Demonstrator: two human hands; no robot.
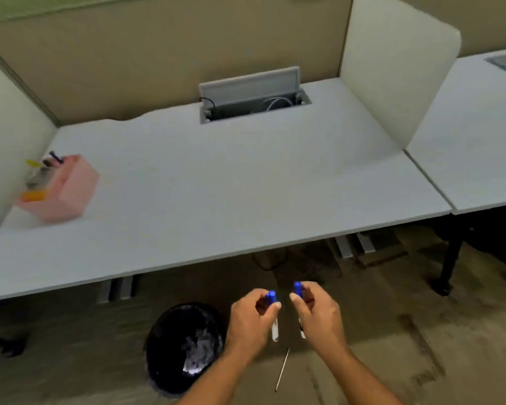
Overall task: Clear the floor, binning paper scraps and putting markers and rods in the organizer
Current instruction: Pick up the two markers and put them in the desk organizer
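My left hand (250, 324) grips a white marker with a blue cap (272, 305), held upright. My right hand (319, 314) grips a second blue-capped marker (298, 289) the same way. Both hands hover in front of the desk edge, above the floor. A thin metal rod (282, 369) lies on the floor between my forearms. The black bin (170, 340), with white paper scraps inside, stands on the floor left of my left hand. The pink organizer (67, 191), holding several pens and markers, sits at the far left of the desk.
The grey desk (231, 185) spans the view, with an open cable hatch (253, 97) at the back and white dividers (398, 77) on both sides. Desk legs and a chair base (450, 264) stand on the floor to the right.
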